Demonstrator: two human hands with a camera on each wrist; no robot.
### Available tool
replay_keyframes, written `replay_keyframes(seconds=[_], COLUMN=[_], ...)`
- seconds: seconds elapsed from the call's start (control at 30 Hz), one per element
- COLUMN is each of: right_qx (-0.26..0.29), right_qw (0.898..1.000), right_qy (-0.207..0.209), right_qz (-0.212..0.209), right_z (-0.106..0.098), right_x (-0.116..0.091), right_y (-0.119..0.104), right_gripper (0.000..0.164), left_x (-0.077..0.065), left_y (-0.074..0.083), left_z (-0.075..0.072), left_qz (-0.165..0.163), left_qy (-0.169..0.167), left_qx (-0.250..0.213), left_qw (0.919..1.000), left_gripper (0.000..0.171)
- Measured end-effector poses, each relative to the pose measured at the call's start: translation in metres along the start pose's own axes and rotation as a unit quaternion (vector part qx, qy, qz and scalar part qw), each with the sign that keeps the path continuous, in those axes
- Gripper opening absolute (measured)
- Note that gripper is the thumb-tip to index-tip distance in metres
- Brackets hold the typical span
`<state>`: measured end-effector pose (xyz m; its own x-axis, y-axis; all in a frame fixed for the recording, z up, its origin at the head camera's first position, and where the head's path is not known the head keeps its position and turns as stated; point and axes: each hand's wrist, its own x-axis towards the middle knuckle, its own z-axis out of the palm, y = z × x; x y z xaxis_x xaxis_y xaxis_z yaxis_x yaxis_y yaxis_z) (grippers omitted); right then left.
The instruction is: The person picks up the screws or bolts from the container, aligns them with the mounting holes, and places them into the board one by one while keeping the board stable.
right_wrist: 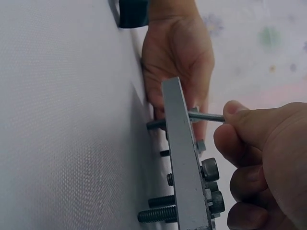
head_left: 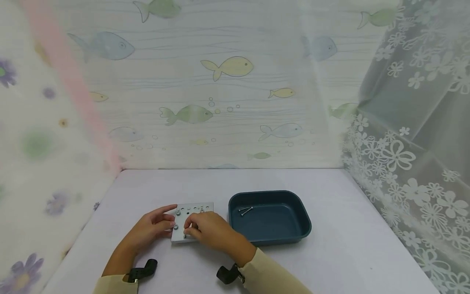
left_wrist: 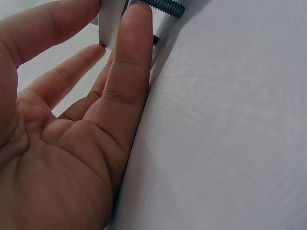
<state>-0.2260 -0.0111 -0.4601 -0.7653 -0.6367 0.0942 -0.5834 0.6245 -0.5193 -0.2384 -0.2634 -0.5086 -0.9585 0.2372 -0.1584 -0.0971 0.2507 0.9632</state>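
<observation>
A light grey metal plate (head_left: 194, 207) with holes and several bolts is just left of the tray. In the right wrist view, threaded shanks (right_wrist: 158, 214) stick out of its underside and socket bolt heads (right_wrist: 209, 169) line its top. My left hand (head_left: 154, 224) holds the plate's left edge, one fingertip beneath it beside a threaded bolt (left_wrist: 168, 8). My right hand (head_left: 211, 230), over the plate's near part, pinches a thin metal rod (right_wrist: 207, 116) between thumb and forefinger. The rod stands against the plate's top face; its outer end is hidden by the fingers.
A dark blue tray (head_left: 275, 237) stands right of the plate, with a few loose screws (head_left: 247, 211) in its left part. White cloth (head_left: 349, 245) covers the table. Patterned curtains (head_left: 235, 102) hang behind and at both sides.
</observation>
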Motion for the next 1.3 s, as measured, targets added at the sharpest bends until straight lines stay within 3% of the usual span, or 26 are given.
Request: replay_keyframes(seconds=[0.57, 0.83, 1.0, 1.17, 1.3], right_qx=[-0.045, -0.051, -0.056, -0.077, -0.085], right_qw=[0.999, 0.999, 0.996, 0.986, 0.979], right_qy=[-0.002, 0.002, 0.051, 0.128, 0.167], right_qz=[0.004, -0.007, -0.043, -0.079, -0.084], right_z=[-0.001, 0.003, 0.01, 0.017, 0.021], right_x=[0.001, 0.001, -0.002, -0.004, 0.0], right_y=[-0.003, -0.002, 0.001, 0.006, 0.009], right_gripper=[0.018, 0.016, 0.014, 0.013, 0.013], left_x=[0.001, 0.0, -0.002, -0.001, 0.001], left_y=[0.0, -0.001, -0.004, -0.005, -0.003], left_z=[-0.003, -0.002, -0.001, -0.002, -0.004], left_qz=[0.008, -0.006, -0.012, -0.002, 0.01], left_qy=[-0.013, -0.004, -0.006, -0.014, -0.019], left_qx=[-0.01, -0.003, -0.008, -0.014, -0.01], left_qw=[0.9998, 1.0, 0.9999, 0.9998, 0.9997], left_gripper=[0.067, 0.066, 0.066, 0.066, 0.065])
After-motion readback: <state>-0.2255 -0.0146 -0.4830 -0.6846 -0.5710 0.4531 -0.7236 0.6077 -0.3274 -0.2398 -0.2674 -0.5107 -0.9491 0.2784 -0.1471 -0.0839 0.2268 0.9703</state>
